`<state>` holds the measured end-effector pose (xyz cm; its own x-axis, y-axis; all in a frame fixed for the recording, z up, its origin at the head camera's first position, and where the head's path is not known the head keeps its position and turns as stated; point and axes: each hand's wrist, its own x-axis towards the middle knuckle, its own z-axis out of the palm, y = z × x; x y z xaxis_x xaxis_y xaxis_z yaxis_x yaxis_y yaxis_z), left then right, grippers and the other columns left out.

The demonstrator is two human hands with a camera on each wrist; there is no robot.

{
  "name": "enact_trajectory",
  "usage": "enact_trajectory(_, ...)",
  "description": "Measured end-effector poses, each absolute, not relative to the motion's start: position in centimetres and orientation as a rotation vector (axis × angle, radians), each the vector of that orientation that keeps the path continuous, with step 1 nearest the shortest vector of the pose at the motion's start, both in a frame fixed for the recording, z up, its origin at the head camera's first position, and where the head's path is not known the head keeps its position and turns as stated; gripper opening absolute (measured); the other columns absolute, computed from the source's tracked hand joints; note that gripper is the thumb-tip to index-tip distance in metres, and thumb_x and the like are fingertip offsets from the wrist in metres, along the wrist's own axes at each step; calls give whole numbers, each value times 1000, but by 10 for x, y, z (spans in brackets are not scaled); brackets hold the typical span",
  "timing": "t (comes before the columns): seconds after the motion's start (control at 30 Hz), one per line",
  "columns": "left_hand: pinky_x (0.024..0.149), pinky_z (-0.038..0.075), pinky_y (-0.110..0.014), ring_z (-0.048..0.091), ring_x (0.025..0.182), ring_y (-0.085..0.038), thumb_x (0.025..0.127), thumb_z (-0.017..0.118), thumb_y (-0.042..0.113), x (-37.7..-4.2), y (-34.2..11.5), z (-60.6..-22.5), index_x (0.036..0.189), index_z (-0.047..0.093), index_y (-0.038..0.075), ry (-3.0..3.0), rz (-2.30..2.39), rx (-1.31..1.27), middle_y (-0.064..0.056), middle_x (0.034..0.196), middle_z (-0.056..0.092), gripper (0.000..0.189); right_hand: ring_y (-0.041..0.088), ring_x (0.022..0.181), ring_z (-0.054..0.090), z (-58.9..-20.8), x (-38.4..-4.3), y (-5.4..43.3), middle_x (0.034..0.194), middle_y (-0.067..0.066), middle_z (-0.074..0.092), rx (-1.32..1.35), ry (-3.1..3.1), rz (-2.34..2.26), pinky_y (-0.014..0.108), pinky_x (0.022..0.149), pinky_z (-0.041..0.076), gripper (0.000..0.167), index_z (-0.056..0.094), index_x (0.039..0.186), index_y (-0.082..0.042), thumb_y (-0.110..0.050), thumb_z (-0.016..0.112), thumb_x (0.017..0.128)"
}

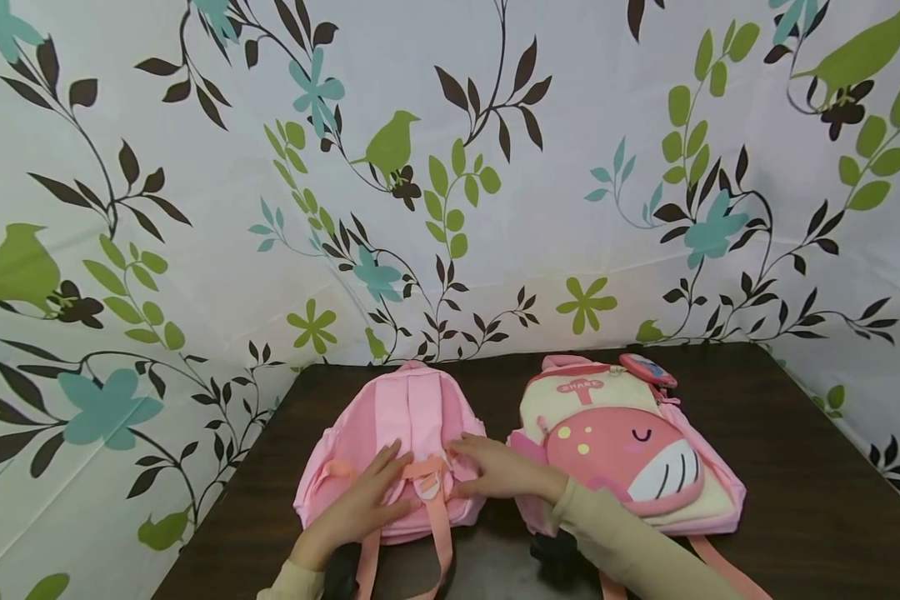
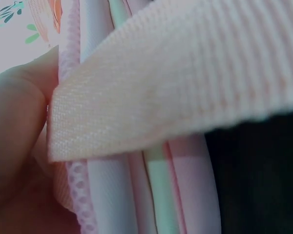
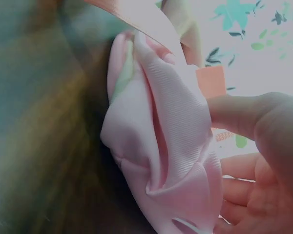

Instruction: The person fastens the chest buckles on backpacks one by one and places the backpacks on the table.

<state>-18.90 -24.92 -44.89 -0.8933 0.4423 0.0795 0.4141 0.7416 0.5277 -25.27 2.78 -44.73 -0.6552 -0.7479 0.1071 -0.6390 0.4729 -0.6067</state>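
A pink backpack (image 1: pixel 352 417) lies with its strap side up on the dark table, its padded shoulder straps (image 1: pixel 408 408) running down the middle. Peach webbing straps (image 1: pixel 438 533) hang from it over the near side. Resting on the backpack's lower left part, my left hand (image 1: pixel 363 504) has its fingers spread toward the peach webbing at the centre. From the right, my right hand (image 1: pixel 506 468) touches the lower right of the backpack with extended fingers. In the right wrist view, the thumb (image 3: pixel 234 112) presses against the pink side fabric.
Right of it lies a second backpack (image 1: pixel 690 500), cream and pink with a whale-shaped front pocket and a small red pouch (image 1: pixel 648 371) at its top corner. A patterned cloth (image 1: pixel 495 250) with birds and leaves hangs behind the dark table (image 1: pixel 817 500).
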Motion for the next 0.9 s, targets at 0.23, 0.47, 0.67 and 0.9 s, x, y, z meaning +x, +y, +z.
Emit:
enact_trajectory(0.23,114,24,-62,15,150,-44,93,71,42,-209,-238,-445,151,43,2,2846,852,648,-22,163,24,76,32,136,47,-446,-272,39,148,17,50,-1128,2499,-1001,52,111,38,71,51,147,-4,-35,75,88)
enact_trajectory(0.47,114,26,-60,15,151,-42,93,71,41,-225,-229,-442,152,43,4,2824,825,629,-20,164,23,75,32,133,49,-444,-283,48,146,15,53,-1063,2476,-1069,53,110,38,70,51,146,-4,-30,78,87)
enact_trajectory(0.67,114,27,-60,15,151,-40,94,69,40,-237,-222,-444,152,43,7,2806,824,637,-18,164,23,72,36,135,47,-443,-288,53,147,19,50,-987,2495,-1073,55,111,37,70,52,146,-4,-29,78,86)
enact_trajectory(0.9,115,25,-60,14,151,-40,96,69,32,-242,-224,-444,148,49,8,2809,845,639,-18,164,24,61,39,137,44,-441,-286,51,149,21,48,-957,2479,-1113,57,111,35,68,53,145,-4,-28,77,87)
